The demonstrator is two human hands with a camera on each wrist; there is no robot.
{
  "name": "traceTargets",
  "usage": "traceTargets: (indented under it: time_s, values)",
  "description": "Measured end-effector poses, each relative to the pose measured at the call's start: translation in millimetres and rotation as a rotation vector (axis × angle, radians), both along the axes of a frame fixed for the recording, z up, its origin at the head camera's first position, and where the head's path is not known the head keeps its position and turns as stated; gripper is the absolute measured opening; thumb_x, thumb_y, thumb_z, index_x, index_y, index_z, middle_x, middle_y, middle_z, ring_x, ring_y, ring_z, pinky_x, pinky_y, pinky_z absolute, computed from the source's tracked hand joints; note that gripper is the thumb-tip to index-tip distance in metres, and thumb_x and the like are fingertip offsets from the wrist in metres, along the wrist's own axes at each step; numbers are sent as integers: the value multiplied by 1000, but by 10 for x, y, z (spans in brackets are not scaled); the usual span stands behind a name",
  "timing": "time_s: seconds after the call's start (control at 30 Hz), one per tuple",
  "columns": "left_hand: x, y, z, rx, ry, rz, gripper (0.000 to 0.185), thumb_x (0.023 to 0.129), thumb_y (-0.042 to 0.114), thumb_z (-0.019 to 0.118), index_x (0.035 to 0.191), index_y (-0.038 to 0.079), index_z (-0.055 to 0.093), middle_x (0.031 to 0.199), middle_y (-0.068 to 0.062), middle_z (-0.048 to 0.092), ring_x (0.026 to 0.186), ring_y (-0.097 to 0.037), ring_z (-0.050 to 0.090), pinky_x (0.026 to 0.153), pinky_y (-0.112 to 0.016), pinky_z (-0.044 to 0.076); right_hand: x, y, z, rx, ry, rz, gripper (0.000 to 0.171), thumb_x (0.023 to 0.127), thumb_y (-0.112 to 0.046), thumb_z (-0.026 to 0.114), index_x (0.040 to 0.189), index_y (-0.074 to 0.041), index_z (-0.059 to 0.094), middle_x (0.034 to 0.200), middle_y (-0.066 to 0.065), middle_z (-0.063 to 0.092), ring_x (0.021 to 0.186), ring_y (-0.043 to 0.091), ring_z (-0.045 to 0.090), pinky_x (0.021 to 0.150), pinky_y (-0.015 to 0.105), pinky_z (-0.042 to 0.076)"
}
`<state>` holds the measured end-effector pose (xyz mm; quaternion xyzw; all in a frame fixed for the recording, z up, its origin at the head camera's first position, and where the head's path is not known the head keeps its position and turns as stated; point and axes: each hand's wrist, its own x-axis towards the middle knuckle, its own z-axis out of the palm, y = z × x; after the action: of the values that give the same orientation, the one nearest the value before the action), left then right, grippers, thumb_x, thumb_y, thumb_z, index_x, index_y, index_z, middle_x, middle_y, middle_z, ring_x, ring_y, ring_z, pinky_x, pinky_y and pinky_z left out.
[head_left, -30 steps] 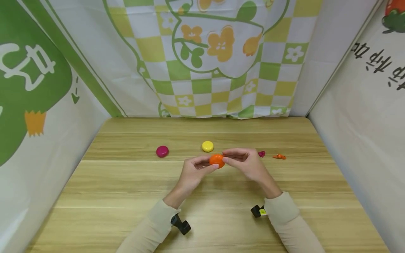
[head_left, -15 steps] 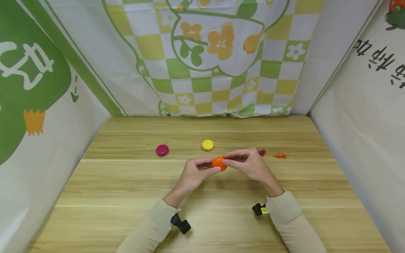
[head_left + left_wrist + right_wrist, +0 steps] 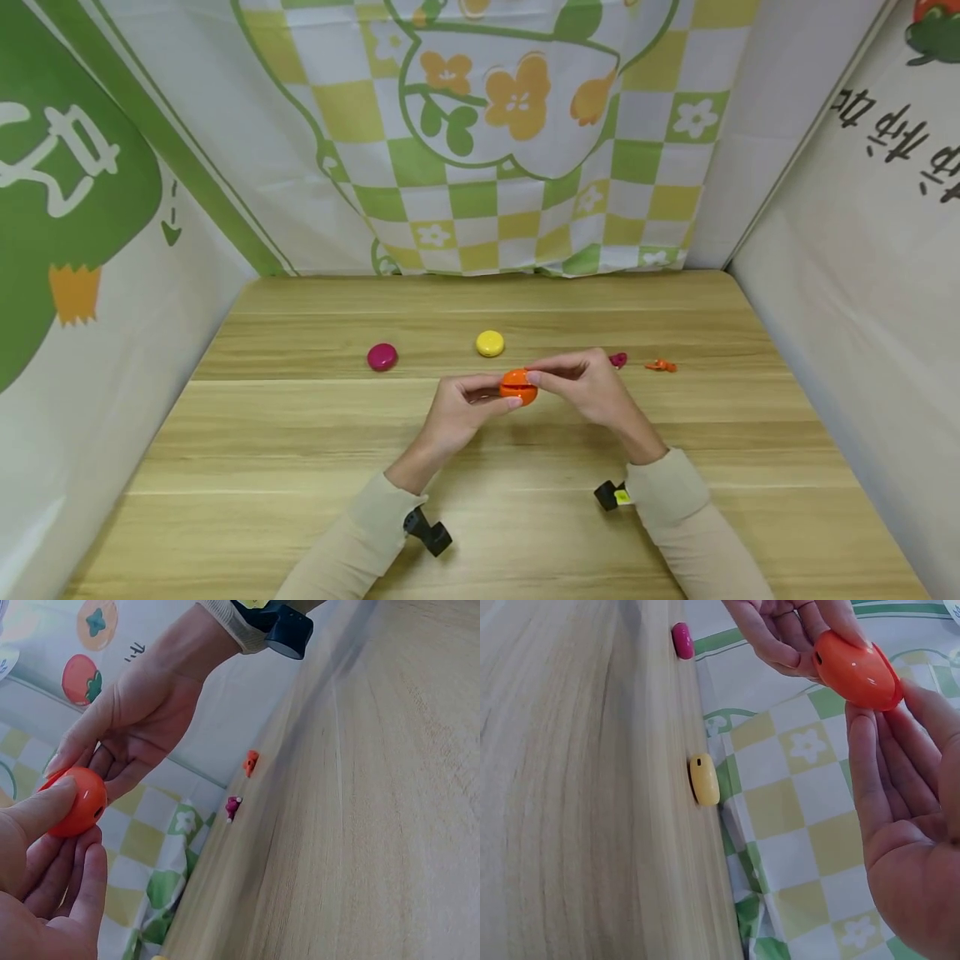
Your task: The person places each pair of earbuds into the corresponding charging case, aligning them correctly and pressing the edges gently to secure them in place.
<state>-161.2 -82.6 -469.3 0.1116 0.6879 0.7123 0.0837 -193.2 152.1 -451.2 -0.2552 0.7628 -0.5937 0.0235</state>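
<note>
A glossy orange round case (image 3: 517,395) is held up over the table between both hands, and a gap runs across it like a parted clamshell. My left hand (image 3: 461,412) pinches its lower part, thumb in front and fingers behind. With thumb and fingertips, my right hand (image 3: 588,390) grips the upper right edge. The left wrist view shows a small dark slot in the side of the orange case (image 3: 90,802). In the right wrist view the raised lip of the orange case (image 3: 859,673) lies against the right thumb. Its inside is mostly hidden.
Behind the hands a magenta round case (image 3: 382,357) and a yellow round case (image 3: 490,343) lie on the wooden table (image 3: 300,483). Right of them are a small magenta piece (image 3: 233,808) and a small orange piece (image 3: 251,762). Printed cloth walls surround the table.
The orange case has parted: it looked closed in both earlier frames, and a dark gap now crosses it. Both hands stay nearly in place, and the other pieces have not moved.
</note>
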Motion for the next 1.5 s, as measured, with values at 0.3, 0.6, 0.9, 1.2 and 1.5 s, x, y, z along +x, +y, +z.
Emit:
traceTargets:
  time_s: [0.3,0.6,0.9,1.2,1.5]
  values:
    - [12,3,1,25,27,6,33,88,3,85,120,-3,78,122,-21,77,105,-20,78,91,-29,65,-3,-15,22,-14,-64,-32,18,99,-14,76,109,0,82,104,18,82,83,15,78,78,39,67]
    - [7,9,-5,21,27,29,31,87,3,86,117,-2,79,120,-21,78,105,-22,78,90,-29,65,11,-36,18,-37,-115,-88,21,100,-19,76,110,-1,82,103,17,82,84,18,80,83,35,67]
    - [2,20,7,-7,4,70,31,84,5,89,114,-1,80,117,-20,79,102,-22,79,88,-29,65,19,-45,53,15,-153,-150,26,100,-26,76,107,-3,83,96,15,82,81,25,79,80,32,67]
    - [-5,-9,36,-12,-56,79,33,83,8,90,115,2,81,117,-16,80,99,-18,79,87,-27,65,19,315,178,106,-183,-141,30,100,-32,75,118,-8,79,112,15,81,103,33,78,94,48,64]
    - [-30,-94,65,-10,-63,100,34,84,5,89,117,0,79,117,-18,79,97,-14,78,84,-25,65,-50,1064,360,329,-148,-244,38,101,-30,75,127,-4,74,122,20,77,100,11,77,85,26,64]
